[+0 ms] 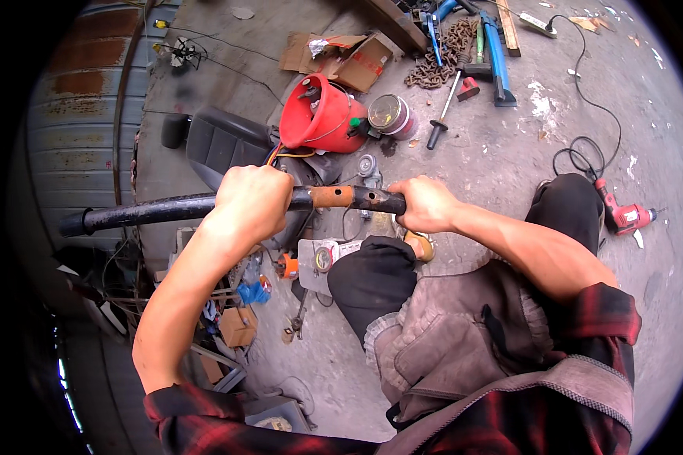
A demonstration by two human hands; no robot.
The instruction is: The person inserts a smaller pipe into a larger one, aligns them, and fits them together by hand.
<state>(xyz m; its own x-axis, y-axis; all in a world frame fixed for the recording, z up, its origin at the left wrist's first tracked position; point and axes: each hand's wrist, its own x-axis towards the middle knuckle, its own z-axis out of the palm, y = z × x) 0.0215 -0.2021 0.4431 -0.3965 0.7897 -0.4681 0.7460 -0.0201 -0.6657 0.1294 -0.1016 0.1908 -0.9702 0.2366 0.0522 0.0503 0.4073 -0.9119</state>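
A long, slightly curved black metal tube spans the middle of the head view, with a rust-orange section near its right end and a few round holes. My left hand is closed round the tube left of the orange section, my knuckles uppermost. My right hand grips the tube's right end. Below the tube are a small grey device and a pale plate. My bent knee is under my hands, beside a dusty grey-brown apron.
A red bucket, metal can, black seat and flattened cardboard lie ahead. A chain and blue steel tool are at the back. A red drill with cord lies right; clutter and a rusty corrugated wall are left.
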